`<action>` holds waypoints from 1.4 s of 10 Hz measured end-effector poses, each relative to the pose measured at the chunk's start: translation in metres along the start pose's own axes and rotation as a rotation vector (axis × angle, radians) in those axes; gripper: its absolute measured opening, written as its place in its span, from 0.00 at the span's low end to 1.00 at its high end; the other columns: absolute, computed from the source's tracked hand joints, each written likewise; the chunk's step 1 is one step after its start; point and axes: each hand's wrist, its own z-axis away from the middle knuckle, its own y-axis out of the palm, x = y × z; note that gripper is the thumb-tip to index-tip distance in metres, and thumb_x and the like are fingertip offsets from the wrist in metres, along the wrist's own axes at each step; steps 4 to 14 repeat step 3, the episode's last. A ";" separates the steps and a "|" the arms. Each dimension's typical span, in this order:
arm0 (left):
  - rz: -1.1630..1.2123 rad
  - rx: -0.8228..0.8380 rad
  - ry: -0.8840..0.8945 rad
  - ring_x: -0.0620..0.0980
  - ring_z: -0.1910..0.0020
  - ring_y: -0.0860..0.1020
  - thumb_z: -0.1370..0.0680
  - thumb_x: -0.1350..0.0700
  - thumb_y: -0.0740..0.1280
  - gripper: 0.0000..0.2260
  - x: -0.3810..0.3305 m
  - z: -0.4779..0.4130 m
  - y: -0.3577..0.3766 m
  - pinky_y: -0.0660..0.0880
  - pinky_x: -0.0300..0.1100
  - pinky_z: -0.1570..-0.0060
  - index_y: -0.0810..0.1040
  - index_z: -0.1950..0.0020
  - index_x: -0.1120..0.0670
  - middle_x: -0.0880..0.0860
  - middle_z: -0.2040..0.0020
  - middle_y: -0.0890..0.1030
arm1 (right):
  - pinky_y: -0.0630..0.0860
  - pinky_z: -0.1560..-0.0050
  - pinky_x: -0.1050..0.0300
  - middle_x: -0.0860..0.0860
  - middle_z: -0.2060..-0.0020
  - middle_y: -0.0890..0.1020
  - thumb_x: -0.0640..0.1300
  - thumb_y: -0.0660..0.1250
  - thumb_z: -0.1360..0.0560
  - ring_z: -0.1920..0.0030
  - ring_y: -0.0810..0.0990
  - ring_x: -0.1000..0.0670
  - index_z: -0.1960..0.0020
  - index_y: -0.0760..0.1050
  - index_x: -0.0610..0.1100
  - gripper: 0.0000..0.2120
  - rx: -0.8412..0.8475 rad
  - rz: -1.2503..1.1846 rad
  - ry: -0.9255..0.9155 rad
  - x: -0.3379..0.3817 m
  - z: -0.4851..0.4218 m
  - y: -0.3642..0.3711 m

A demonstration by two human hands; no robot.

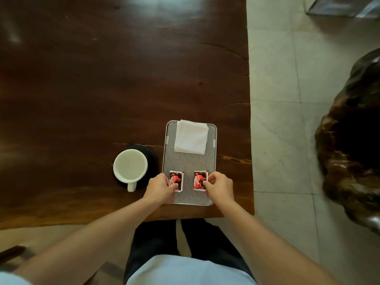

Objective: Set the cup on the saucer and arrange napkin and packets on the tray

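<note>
A white cup (130, 167) stands on a black saucer (151, 159) left of the striped metal tray (190, 163). A folded white napkin (191, 137) lies on the tray's far end. Two red and black packets lie side by side at the tray's near end. My left hand (160, 188) pinches the left packet (177, 179) by its left edge. My right hand (220, 187) pinches the right packet (199, 179) by its right edge. Both packets rest flat on the tray.
The dark wooden table (92, 89) ends just right of the tray, with pale tiled floor (277, 120) beyond. A large dark carved wooden piece (353, 136) stands on the floor at the right. The table's near edge is just below the tray.
</note>
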 end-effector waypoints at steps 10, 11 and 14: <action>-0.087 -0.038 0.106 0.55 0.60 0.84 0.24 0.48 0.72 0.13 0.010 0.000 -0.004 0.84 0.54 0.58 0.70 0.53 0.51 0.55 0.55 0.80 | 0.68 0.69 0.66 0.51 0.58 0.78 0.43 0.68 0.21 0.61 0.75 0.55 0.52 0.74 0.47 0.03 -0.053 0.103 -0.056 0.006 0.027 -0.019; -0.087 -0.038 0.106 0.55 0.60 0.84 0.24 0.48 0.72 0.13 0.010 0.000 -0.004 0.84 0.54 0.58 0.70 0.53 0.51 0.55 0.55 0.80 | 0.68 0.69 0.66 0.51 0.58 0.78 0.43 0.68 0.21 0.61 0.75 0.55 0.52 0.74 0.47 0.03 -0.053 0.103 -0.056 0.006 0.027 -0.019; -0.087 -0.038 0.106 0.55 0.60 0.84 0.24 0.48 0.72 0.13 0.010 0.000 -0.004 0.84 0.54 0.58 0.70 0.53 0.51 0.55 0.55 0.80 | 0.68 0.69 0.66 0.51 0.58 0.78 0.43 0.68 0.21 0.61 0.75 0.55 0.52 0.74 0.47 0.03 -0.053 0.103 -0.056 0.006 0.027 -0.019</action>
